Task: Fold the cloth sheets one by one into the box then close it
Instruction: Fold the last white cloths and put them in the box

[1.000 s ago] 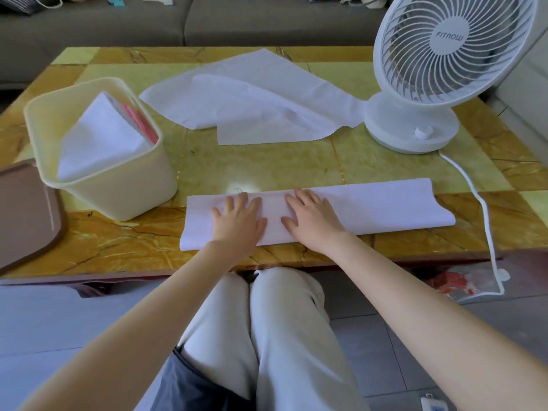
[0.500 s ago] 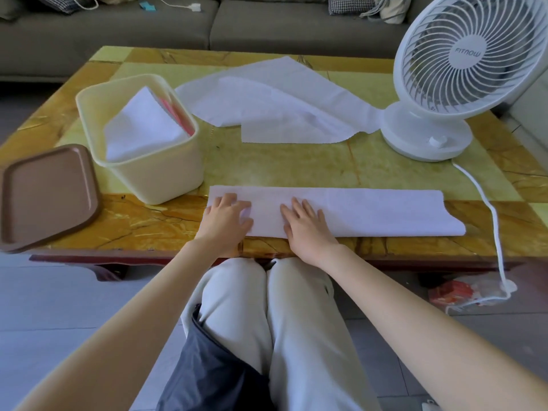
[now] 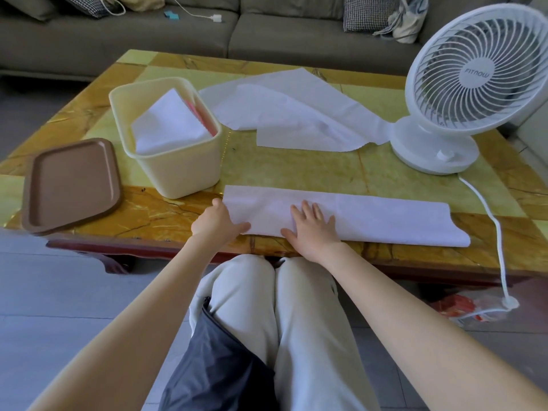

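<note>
Cloth strip (image 3: pixel 370 216) lies along the table's (image 3: pixel 296 170) near edge; my left hand (image 3: pixel 218 222) has slid to its left end and pinches it, right hand (image 3: pixel 314 229) pressing flat mid-strip: I judge the crosswise fold begins.

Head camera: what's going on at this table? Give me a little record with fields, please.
Cloth in progress: long white strip along the near edge of the table
Left hand: holds the strip's left end, thumb on top
Right hand: flat on the strip, fingers spread
Box: open, folded white cloth inside
Lid: lying left of the box
Waiting: unfolded sheets behind, beside the fan
</note>
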